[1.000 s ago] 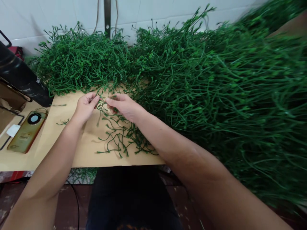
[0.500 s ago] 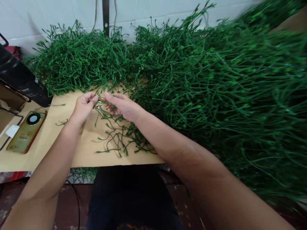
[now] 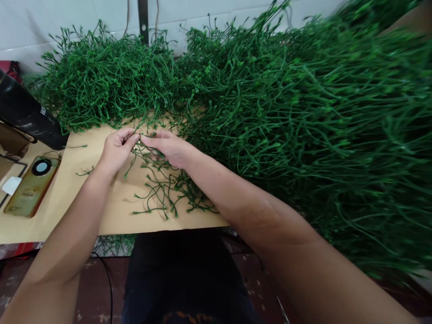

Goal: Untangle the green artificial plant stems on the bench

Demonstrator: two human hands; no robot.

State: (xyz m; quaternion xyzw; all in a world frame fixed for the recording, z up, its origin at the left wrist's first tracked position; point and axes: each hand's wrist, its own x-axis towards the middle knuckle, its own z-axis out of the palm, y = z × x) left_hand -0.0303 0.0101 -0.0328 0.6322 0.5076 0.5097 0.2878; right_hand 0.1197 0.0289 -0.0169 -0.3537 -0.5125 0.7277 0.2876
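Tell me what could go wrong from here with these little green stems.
The loose stems lie close to the front edge of the tan work surface, beside your right forearm, so a sweep of that arm might knock some off. The stems in the large pile cross and overlap, so pulling one could drag others along. The thin stem hanging by your left hand might slip from your fingers.

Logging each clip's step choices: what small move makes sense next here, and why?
Probably a slight fingertip adjustment by the right hand at the joint, with the left hand steady. Both hands' fingertips nearly meet, apparently pinching green stems, just above the cardboard sheet; what joins there is too small to see.
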